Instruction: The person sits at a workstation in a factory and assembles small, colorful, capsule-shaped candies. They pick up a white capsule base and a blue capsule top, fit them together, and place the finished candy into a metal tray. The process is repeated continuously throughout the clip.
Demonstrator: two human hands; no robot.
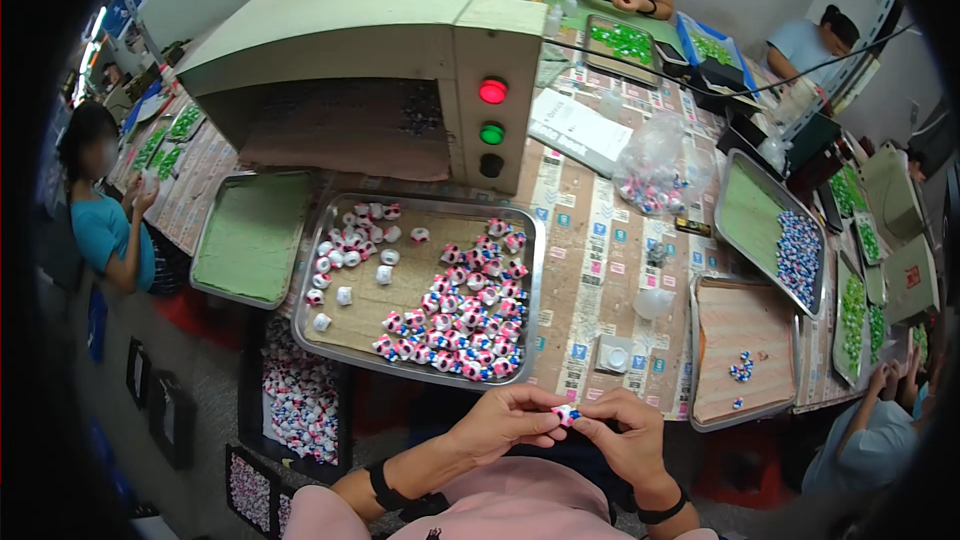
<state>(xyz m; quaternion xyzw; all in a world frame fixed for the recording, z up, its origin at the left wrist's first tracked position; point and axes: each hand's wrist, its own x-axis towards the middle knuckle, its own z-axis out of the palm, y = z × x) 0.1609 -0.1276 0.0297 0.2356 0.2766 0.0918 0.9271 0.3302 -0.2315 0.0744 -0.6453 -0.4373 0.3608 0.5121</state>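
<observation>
The small piece [566, 415] is white, pink and blue, the machine [350, 35] cream, the shirt [520, 500] pink.

Shirt: a pale pink top [525, 502] with a small dark marking [433, 534] on its front
Left hand [505, 425]: bare, a black wristband [383, 487] below
Right hand [625, 430]: bare, a second black band [664, 512] circling the wrist
</observation>
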